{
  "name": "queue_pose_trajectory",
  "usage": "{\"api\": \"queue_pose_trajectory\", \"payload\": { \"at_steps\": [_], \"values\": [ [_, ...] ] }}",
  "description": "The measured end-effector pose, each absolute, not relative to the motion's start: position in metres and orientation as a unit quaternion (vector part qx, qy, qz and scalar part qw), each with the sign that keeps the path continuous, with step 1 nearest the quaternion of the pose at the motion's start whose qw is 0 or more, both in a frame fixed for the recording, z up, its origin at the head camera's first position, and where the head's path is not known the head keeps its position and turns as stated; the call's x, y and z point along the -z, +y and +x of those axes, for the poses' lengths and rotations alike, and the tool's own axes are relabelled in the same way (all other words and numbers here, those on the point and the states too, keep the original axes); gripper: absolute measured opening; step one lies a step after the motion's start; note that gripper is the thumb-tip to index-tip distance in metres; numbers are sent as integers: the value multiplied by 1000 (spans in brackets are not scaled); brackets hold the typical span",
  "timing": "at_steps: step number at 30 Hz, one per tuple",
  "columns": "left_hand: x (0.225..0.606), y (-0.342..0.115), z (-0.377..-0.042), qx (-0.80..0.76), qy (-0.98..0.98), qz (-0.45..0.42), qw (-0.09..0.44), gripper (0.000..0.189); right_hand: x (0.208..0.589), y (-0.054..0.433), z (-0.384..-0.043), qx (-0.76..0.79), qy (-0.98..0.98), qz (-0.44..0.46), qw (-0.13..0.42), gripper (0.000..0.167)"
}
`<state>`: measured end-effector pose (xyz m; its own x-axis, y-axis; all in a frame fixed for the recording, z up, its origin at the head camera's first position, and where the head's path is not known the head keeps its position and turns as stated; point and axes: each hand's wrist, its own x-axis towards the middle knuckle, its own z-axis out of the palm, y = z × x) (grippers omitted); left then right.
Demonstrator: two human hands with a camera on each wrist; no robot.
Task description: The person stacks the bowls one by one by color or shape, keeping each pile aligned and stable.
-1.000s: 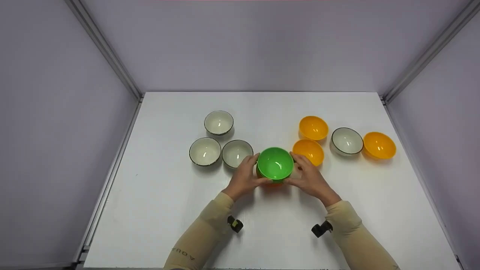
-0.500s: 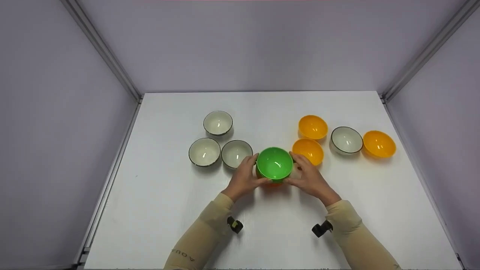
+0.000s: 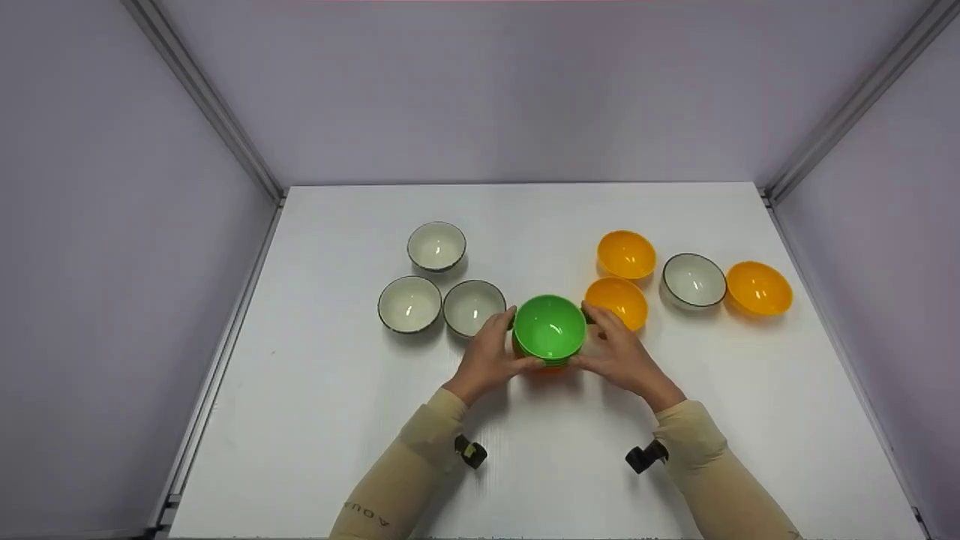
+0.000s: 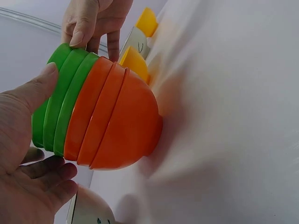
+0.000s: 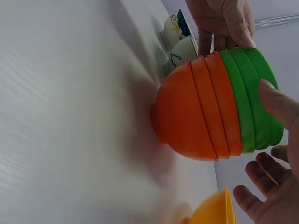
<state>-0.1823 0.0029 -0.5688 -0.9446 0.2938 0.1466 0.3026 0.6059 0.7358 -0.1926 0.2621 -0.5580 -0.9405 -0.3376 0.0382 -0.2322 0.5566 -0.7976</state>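
Observation:
Three nested green bowls (image 3: pixel 550 327) sit inside three nested orange bowls (image 4: pixel 119 123), forming one upright stack at mid-table. The foot of the lowest orange bowl meets the white table, as the wrist views show. My left hand (image 3: pixel 491 356) holds the green bowls from the left, thumb on the near side, fingers round the far side. From the right, my right hand (image 3: pixel 619 356) holds them the same way, its thumb (image 5: pixel 278 100) against the green. From above, the green bowls cover most of the orange ones.
Left of the stack stand three white dark-rimmed bowls, the nearest white bowl (image 3: pixel 474 308) close to my left fingers. To the right are a yellow bowl (image 3: pixel 616 304) near my right fingers, another yellow bowl (image 3: pixel 627 255) behind, a white bowl (image 3: pixel 694 282) and a far-right yellow bowl (image 3: pixel 759 289).
The stack and the bowls around it stay in place. My right hand has shifted very slightly to the right; my left hand looks almost still.

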Motion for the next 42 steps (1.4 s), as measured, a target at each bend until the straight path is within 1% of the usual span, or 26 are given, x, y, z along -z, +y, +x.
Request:
{"api": "queue_pose_trajectory", "payload": {
  "at_steps": [5, 7, 9, 11, 14, 16, 19, 22, 25, 32, 38, 42],
  "values": [
    [568, -2, -175, 414, -896, -161, 6, 98, 556, 283, -198, 476, 873, -109, 16, 80],
    [567, -6, -170, 420, -894, -154, 7, 97, 556, 294, -201, 478, 875, -70, 1, 73],
    [567, -10, -166, 426, -893, -145, 11, 95, 557, 306, -205, 476, 879, -24, 0, 68],
    [568, -13, -162, 438, -888, -138, 17, 91, 561, 317, -210, 475, 879, 25, 9, 65],
    [569, -16, -157, 453, -881, -134, 28, 86, 568, 332, -217, 486, 867, 97, 45, 61],
    [569, -17, -154, 461, -876, -136, 31, 83, 573, 338, -222, 505, 850, 131, 75, 60],
    [570, -18, -149, 467, -874, -130, 29, 80, 579, 343, -227, 538, 814, 167, 139, 63],
    [570, -18, -145, 474, -871, -123, 21, 77, 584, 344, -230, 564, 780, 187, 195, 68],
    [571, -18, -142, 482, -868, -119, 9, 75, 587, 343, -233, 576, 762, 199, 218, 69],
    [574, -19, -137, 491, -863, -117, 2, 71, 591, 341, -234, 583, 755, 196, 225, 66],
    [576, -19, -135, 499, -860, -101, -16, 72, 592, 340, -236, 588, 754, 200, 213, 61],
    [574, -19, -135, 503, -858, -102, -11, 70, 590, 340, -238, 584, 757, 205, 210, 58]
  ]
}}
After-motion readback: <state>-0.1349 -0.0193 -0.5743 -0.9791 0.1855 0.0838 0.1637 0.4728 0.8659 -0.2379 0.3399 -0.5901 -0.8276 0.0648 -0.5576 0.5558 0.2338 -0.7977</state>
